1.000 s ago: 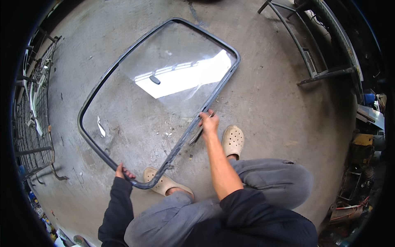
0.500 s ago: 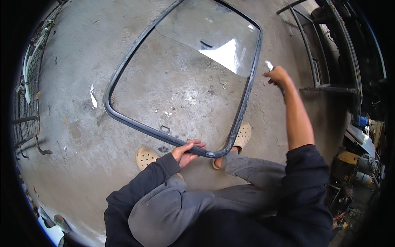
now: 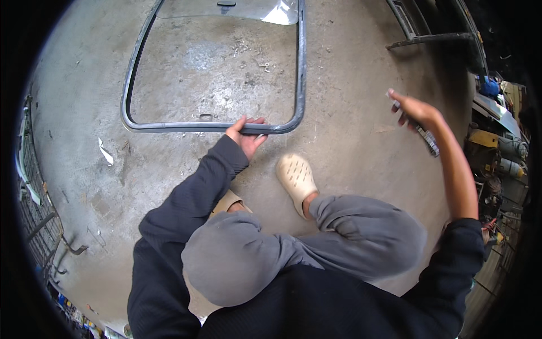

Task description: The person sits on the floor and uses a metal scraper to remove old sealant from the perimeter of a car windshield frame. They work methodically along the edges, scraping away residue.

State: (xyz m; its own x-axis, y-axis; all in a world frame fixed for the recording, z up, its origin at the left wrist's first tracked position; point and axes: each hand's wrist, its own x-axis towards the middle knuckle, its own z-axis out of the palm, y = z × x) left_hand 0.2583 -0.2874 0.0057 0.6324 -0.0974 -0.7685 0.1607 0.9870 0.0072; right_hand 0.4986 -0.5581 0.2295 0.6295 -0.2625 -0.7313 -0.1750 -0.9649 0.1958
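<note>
A black-edged vehicle window frame (image 3: 302,73) with rounded corners lies in front of me, its far part cut off by the picture's edge. In its far part is a clear glass pane (image 3: 259,12), with a small dark handle (image 3: 226,3) on it. My left hand (image 3: 247,135) is closed about the frame's near rail, close to the right corner. Off to the right, well apart from the frame, my right hand (image 3: 415,116) is closed on a slim dark tool with a ridged, pale-marked handle (image 3: 427,140). The tool's exact kind is hard to make out.
Stained concrete floor (image 3: 350,113) surrounds the frame. A torn white scrap (image 3: 105,151) lies at the left, near a wire-mesh metal rack (image 3: 48,231). Dark metal framework (image 3: 432,38) stands at the far right, with cluttered machine parts (image 3: 497,141) below it.
The view has shifted, and the frame now appears higher, farther left and squarer to me. My right hand has swung outward and lower, showing more of the tool. My left hand keeps its grip.
</note>
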